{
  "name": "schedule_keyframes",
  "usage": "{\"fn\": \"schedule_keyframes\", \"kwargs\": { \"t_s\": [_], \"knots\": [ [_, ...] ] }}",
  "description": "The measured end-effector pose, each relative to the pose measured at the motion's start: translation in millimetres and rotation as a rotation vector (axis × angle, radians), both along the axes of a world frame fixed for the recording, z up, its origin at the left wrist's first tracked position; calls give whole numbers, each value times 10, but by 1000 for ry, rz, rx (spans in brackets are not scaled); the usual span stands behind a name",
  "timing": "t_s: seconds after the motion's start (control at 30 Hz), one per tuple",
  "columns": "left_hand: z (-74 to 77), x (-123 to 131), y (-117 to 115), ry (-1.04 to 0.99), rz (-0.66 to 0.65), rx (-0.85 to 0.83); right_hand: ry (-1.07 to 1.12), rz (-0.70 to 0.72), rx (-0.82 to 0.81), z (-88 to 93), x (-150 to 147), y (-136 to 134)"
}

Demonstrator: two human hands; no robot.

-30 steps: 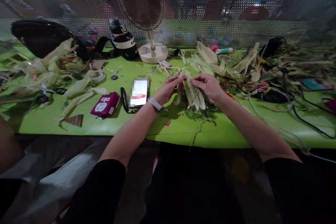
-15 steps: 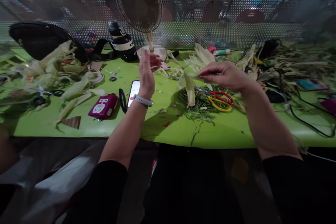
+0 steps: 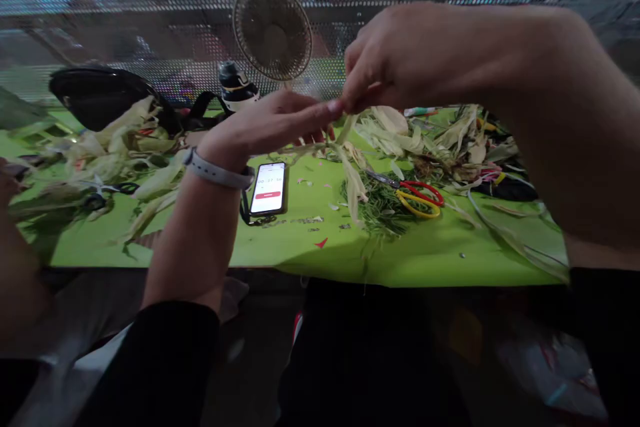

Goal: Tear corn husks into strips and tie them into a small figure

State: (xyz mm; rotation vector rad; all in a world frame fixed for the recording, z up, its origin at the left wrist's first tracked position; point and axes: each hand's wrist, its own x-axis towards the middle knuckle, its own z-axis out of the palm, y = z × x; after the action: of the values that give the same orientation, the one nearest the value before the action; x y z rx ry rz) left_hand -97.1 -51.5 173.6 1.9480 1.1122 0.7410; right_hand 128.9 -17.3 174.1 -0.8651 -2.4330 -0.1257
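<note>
From left to right: black-handled scissors [image 3: 100, 192] among loose husks; a lit phone [image 3: 269, 188] flat on the green tabletop [image 3: 300, 250]; the left hand [image 3: 265, 125], fingers extended, its grip partly hidden and impossible to tell; the pale husk [image 3: 354, 190], hanging below the meeting fingertips; the right hand [image 3: 400, 53], thumb and finger apparently pinching a husk strip; red-and-yellow scissors [image 3: 421, 199] resting on shredded greens [image 3: 383, 213]. Steady, gentle tension along the fibres should limit splitting.

Gap between phone [image 3: 269, 189] and hanging husk [image 3: 355, 191]
</note>
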Motion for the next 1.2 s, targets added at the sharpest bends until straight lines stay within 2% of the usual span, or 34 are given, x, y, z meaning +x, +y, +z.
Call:
{"fn": "schedule_keyframes", "kwargs": {
  "t_s": [0.07,0.13,0.23,0.3,0.33,0.37,0.43,0.47,0.53,0.6,0.67,0.73,0.8,0.9,0.97,1.03,1.1,1.2],
  "knots": [
    [23,37,10,-16,24,-220,-20,-10,71,52,-118,-13],
    [-55,65,41,-167,85,-317,-74,-14,140,149,-246,-67],
    [-271,89,84,-225,80,-406,-277,-45,219,314,-408,-144],
    [-432,121,115,-329,97,-435,-422,-144,247,357,-441,-142],
    [-508,148,135,-409,114,-447,-408,-214,264,335,-425,-122],
    [-580,182,161,-502,136,-462,-330,-278,244,276,-387,-92],
    [-701,266,228,-700,207,-497,-141,-343,208,47,-258,-15],
    [-749,311,264,-781,246,-524,-52,-323,186,-115,-178,23],
    [-822,395,328,-897,276,-563,141,-190,95,-484,-26,88],
    [-869,465,365,-967,279,-543,261,-91,-47,-833,76,129],
    [-888,515,374,-992,277,-480,329,-85,-180,-1092,105,148],
    [-862,537,375,-995,292,-383,365,-108,-275,-1253,74,148],
    [-774,523,395,-998,319,-275,339,-150,-376,-1367,18,127],
    [-533,449,482,-1017,333,-183,151,-217,-514,-1569,-51,61],
    [-356,408,555,-1040,303,-121,-7,-246,-478,-1725,-66,17],
    [-233,411,613,-1019,267,-84,-138,-240,-326,-1845,-54,11],
    [-207,464,644,-1073,279,-121,-248,-200,-223,-1892,-20,67],
    [-364,572,652,-1117,249,-178,-301,-238,-213,-1851,56,229]
  ]
}}
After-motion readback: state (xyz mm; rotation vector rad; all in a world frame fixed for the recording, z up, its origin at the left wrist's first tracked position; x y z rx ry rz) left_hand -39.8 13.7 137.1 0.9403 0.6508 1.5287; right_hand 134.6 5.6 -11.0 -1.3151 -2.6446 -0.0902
